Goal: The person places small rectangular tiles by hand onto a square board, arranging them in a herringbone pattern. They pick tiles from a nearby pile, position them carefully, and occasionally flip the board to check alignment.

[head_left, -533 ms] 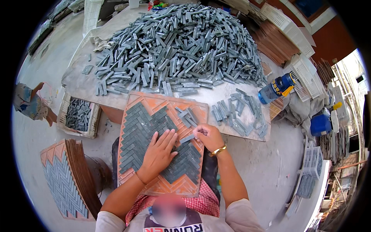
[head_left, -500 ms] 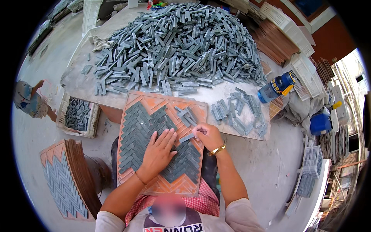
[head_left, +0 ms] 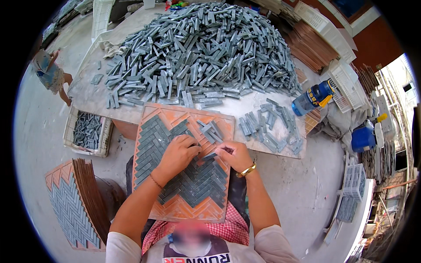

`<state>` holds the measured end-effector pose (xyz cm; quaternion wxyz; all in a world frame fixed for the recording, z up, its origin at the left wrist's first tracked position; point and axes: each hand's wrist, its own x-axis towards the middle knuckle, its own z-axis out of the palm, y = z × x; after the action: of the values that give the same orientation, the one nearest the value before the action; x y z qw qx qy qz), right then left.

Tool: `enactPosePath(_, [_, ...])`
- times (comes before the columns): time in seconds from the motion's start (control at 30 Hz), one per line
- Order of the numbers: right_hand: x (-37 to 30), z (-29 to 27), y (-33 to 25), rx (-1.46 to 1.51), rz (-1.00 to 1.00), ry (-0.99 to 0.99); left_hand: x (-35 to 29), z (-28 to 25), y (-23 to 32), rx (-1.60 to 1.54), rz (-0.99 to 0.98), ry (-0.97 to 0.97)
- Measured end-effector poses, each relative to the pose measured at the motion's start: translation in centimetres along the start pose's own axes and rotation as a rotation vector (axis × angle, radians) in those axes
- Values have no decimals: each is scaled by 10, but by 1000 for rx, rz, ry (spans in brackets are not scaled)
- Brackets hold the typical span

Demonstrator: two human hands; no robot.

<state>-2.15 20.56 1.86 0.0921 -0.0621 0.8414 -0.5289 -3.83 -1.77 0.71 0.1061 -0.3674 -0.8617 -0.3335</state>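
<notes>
An orange grooved tray [head_left: 175, 213] lies over my lap, partly filled with dark grey strip tiles [head_left: 151, 151] in a herringbone pattern. My right hand [head_left: 237, 157] is over the tray's right side, its thumb and fingers pinching a strip tile [head_left: 209, 156] just above the bare grooves. Close beside it, my left hand [head_left: 179, 154] rests on the laid tiles with fingers curled in; whatever its fingertips hold is hidden. A few loose strip tiles [head_left: 211, 131] lie on the tray beyond my hands.
A big heap of grey strip tiles [head_left: 206, 52] covers the table [head_left: 90, 94] ahead. At right stand more loose tiles [head_left: 272, 120] and a blue bottle [head_left: 310, 100]. On the left are a crate of tiles [head_left: 105, 138], stacked trays [head_left: 90, 193] and a person [head_left: 49, 72] walking.
My left hand has gone from lying flat with fingers spread to curled in, near the right hand's tile. The person at left has moved farther up and right in view.
</notes>
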Motion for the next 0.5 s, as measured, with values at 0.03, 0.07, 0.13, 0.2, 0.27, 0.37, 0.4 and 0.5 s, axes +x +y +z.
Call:
enactPosePath(0.03, [1,-2,-1,-28,-11,2,2,-2,0,-7,18,-18])
enactPosePath(0.07, [3,-2,-2,-13,2,10,4,-3,-2,-8,31,-35])
enactPosePath(0.13, [6,4,-3,17,30,25,5,-4,-7,-12,56,-70])
enactPosePath(0.2, [9,6,-1,27,72,48,9,-6,-11,-11,82,-99])
enactPosePath(0.27, [9,9,-3,25,107,64,9,-8,-13,-7,93,-118])
enactPosePath(0.37, [4,20,-9,-57,65,113,6,-7,-14,-2,80,-102])
enactPosePath(0.4, [3,25,-5,-125,-13,152,1,-5,-14,2,73,-74])
enactPosePath(0.5, [-2,31,-1,-294,-79,218,-8,-6,-6,24,29,-53])
